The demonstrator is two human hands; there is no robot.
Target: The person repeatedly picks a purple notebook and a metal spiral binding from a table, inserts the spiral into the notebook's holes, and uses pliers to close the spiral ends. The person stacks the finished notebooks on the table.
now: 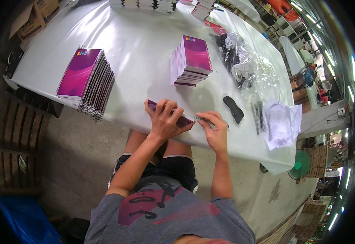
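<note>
My left hand grips a purple-covered notebook from above, tilted up on its edge near the front of the table. Its fingers hide much of the cover. At the notebook's right end my right hand pinches a thin wire spiral coil, whose tip is at or very near the notebook's corner. I cannot tell whether the coil has entered the holes. Beyond my hands stands a stack of purple notebooks with no coils showing. To the left, a taller stack of spiral-bound purple notebooks has dark coils along its right side.
Right of my right hand lies a black curved object. Loose spiral coils rest beside a crumpled white sheet. Clear plastic bags with dark contents are behind them. More bound books line the white-covered table's far edge.
</note>
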